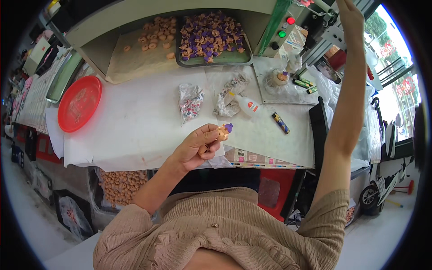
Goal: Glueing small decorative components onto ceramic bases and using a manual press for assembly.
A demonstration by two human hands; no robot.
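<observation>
Above the table's front edge, my left hand (pixel 197 145) is closed, with thumb and fingers pinching a small peach doll figure (pixel 223 132) with a purple top. A second round peach piece (pixel 203 150) is tucked under its curled fingers. My right arm stretches far up along the right side. My right hand (pixel 351 17) is beside the metal machine head (pixel 332 32) at the upper edge, its fingers mostly cut off. Beyond my left hand lie a patterned plastic packet (pixel 191 102) and a white glue bottle (pixel 247 105).
A dark tray (pixel 249 57) heaped with purple-and-peach figures stands under the shelf, beside loose peach pieces (pixel 158 32) on brown paper. A red round tray (pixel 80 104) is at left. A lighter (pixel 281 123) lies right. Lit red and green buttons (pixel 282 34) sit on the machine post.
</observation>
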